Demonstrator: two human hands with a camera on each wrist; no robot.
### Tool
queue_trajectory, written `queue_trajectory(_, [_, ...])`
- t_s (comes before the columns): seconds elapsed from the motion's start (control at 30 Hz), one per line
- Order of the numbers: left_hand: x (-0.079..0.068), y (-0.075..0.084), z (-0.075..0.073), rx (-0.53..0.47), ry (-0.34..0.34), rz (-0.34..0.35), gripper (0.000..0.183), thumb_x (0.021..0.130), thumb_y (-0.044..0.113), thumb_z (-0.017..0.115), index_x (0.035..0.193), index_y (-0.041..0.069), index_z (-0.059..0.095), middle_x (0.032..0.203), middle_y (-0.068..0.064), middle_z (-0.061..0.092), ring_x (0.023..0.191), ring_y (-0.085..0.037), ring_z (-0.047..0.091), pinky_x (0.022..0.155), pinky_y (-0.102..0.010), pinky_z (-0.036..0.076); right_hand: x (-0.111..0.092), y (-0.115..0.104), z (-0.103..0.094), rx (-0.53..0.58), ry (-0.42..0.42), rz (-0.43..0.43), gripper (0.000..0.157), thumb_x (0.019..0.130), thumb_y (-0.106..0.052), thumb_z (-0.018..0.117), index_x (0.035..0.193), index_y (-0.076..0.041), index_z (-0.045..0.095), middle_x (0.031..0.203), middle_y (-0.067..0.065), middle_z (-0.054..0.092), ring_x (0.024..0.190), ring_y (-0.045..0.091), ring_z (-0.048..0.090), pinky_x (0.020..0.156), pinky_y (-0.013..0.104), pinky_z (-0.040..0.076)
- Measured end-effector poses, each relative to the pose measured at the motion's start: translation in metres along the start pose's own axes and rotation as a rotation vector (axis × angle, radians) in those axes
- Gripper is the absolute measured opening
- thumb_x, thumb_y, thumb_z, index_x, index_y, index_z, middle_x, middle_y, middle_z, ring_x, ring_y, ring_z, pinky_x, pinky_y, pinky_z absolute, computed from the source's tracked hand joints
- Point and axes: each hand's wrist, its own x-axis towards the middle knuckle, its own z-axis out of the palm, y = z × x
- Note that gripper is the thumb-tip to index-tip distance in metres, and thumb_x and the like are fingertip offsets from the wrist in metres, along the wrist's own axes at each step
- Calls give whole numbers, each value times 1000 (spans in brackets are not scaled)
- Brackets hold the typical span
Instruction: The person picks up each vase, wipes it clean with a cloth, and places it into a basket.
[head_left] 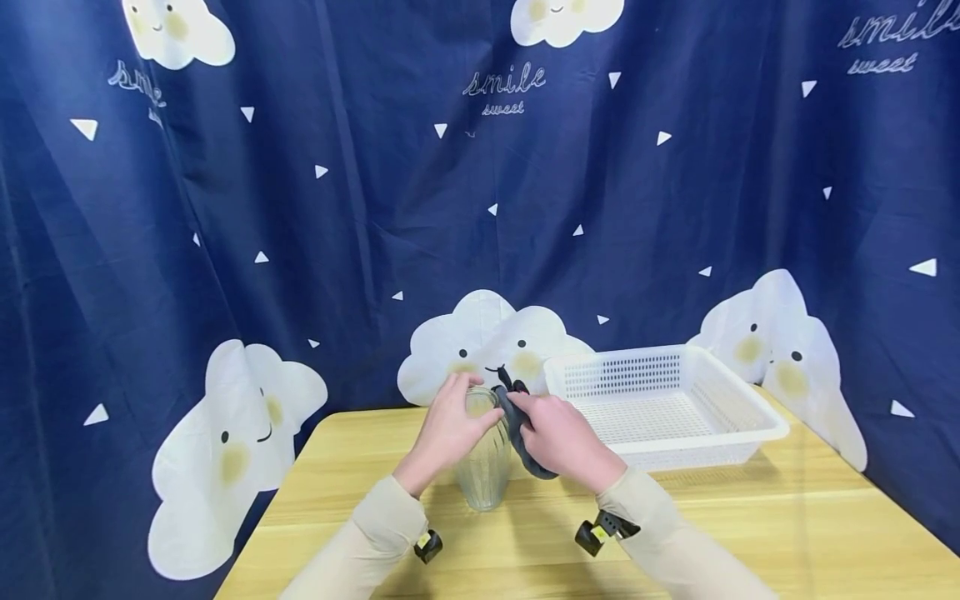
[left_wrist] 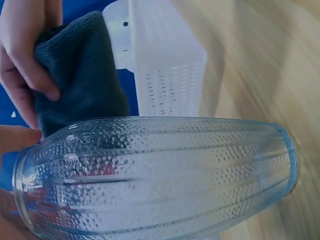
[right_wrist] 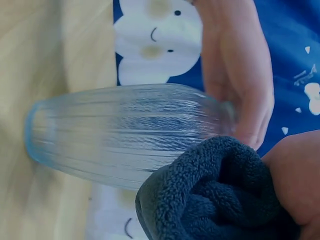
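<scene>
A clear ribbed glass vase (head_left: 483, 471) stands upright on the wooden table, its dotted texture plain in the left wrist view (left_wrist: 165, 175). My left hand (head_left: 450, 425) grips it around the rim, thumb on the near side and fingers on the far side. Bunched in my right hand (head_left: 558, 437) is a dark grey-green cloth (head_left: 525, 433), held against the right side of the vase near its top. In the right wrist view the folded, fluffy cloth (right_wrist: 205, 195) overlaps the upper part of the glass.
A white perforated plastic basket (head_left: 750, 433) sits on the table (head_left: 360, 475) to the right, behind my right hand. A dark blue curtain (head_left: 360, 208) with white clouds hangs right behind the table's far edge.
</scene>
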Motion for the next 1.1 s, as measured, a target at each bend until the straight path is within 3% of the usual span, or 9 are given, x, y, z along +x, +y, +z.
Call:
queue_trajectory(0.23, [1,1,1,-20,-25,10,48,76,35,67,118,15,54,116,4,50,110,-17,50,91,-36,42,-2,-4,8,-85,-42,-18,38,81,-9,57,119,-8,61,98,14,67,76,24,64,55,35,48])
queue_trajectory(0.4, [2,0,3,-2,-29,17,47,76,35,63,118,16,54,116,6,48,112,-17,47,91,-36,41,-8,1,25,-97,-52,-14,33,76,-6,58,109,-7,63,83,10,67,69,22,63,53,34,46])
queue_trajectory(0.53, [2,-1,3,4,-15,30,46,75,34,64,116,16,54,115,6,47,110,-18,45,89,-36,40,-14,6,40,-58,-141,22,26,76,-5,58,102,-7,64,71,8,63,60,17,58,49,29,42])
queue_trajectory(0.67, [0,-2,4,15,-5,53,43,75,33,62,113,16,54,112,4,48,107,-19,45,87,-36,39,-25,11,60,-60,-248,20,20,78,-6,58,96,-6,65,70,9,62,57,17,57,48,28,42])
queue_trajectory(0.83, [0,-3,5,35,11,56,43,81,40,61,116,16,54,111,4,49,107,-18,45,87,-36,40,-34,15,77,-33,-305,14,22,78,-6,59,99,-6,66,78,11,66,63,15,60,50,26,42])
queue_trajectory(0.97, [0,-5,5,45,18,51,50,83,48,60,119,14,53,113,2,47,106,-18,46,87,-36,40,-33,18,76,22,-325,38,31,78,-4,57,108,-6,65,89,13,68,69,14,61,53,25,42])
queue_trajectory(1.1, [-1,-6,6,28,11,15,55,81,50,61,121,14,51,117,-1,41,105,-18,46,89,-36,41,-28,19,59,75,-316,61,39,78,-5,57,117,-8,63,96,13,68,73,13,60,59,26,45])
